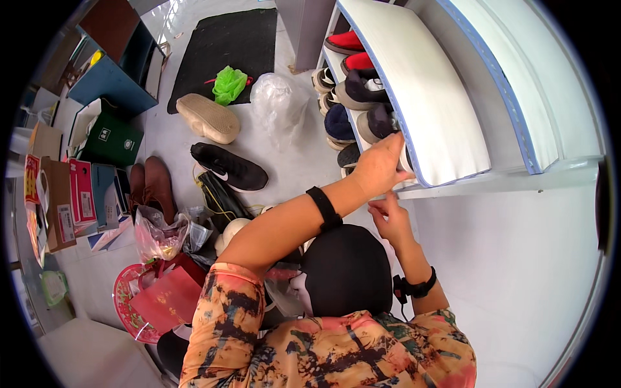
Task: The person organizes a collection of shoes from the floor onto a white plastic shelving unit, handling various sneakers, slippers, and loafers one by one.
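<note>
My left hand [383,167] is at the near corner of the tilted white flap [414,84] of a shoe cabinet, by its blue edge. Thumb and fingers close around a small dark-and-white thing, mostly hidden. Just below it, my right hand [393,223] has its fingers apart and holds nothing that I can see. Behind the flap, shoes stand in rows: red shoes [345,43], dark shoes with pale soles [363,90], a grey shoe [375,124] nearest my left fingers, and a navy shoe [339,123]. Black bands circle both my forearms.
On the floor to the left lie a black sneaker [228,167], an upturned beige shoe [208,118], a clear plastic bag [279,108] and a green bag [229,85]. Farther left are brown shoes [158,184], shoe boxes [83,191] and a red gift bag [169,296].
</note>
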Motion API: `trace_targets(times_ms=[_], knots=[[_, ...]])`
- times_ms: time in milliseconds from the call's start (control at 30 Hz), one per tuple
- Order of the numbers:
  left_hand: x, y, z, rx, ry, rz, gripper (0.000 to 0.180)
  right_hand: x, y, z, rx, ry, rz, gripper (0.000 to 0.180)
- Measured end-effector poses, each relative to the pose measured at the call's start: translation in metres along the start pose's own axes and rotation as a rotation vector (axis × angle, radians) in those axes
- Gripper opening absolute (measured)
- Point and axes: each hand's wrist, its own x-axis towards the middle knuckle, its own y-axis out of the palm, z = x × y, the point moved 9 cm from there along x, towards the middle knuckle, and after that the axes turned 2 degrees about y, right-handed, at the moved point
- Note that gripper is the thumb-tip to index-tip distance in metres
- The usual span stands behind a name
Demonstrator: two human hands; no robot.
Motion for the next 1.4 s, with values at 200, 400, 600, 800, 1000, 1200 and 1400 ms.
trace_targets(times_ms=[200, 400, 600, 800, 1000, 1200, 1400], knots=[[-0.03, -0.005, 0.006, -0.181, 0.075, 0.204, 0.084, -0.016, -0.002, -0.014, 0.049, -0.027, 0.097, 0.029], [-0.064, 0.006, 0.048, -0.45, 0.175, 0.34, 0.076, -0.015, 0.068, -0.032, 0.018, -0.053, 0.432, 0.035], [-0.064, -0.006, 0.032, -0.331, 0.04, 0.533, 0.067, 0.0, 0.091, -0.021, 0.118, 0.083, 0.681, 0.035], [-0.155, -0.185, 0.164, 0.044, -0.498, -0.201, 0.035, 0.023, 0.121, -0.022, 0.106, 0.126, 0.694, 0.038], [-0.33, -0.38, 0.227, 1.366, -0.847, -0.117, 0.048, 0.037, 0.174, -0.007, 0.207, 0.12, 0.785, 0.034], [-0.456, -0.366, 0.277, 0.966, -1.108, 0.685, 0.034, 0.039, 0.195, -0.021, 0.091, 0.109, 0.758, 0.03], [-0.413, -0.442, 0.308, 1.241, -0.928, 0.329, 0.034, 0.014, 0.229, -0.019, 0.08, 0.039, 0.779, 0.026]])
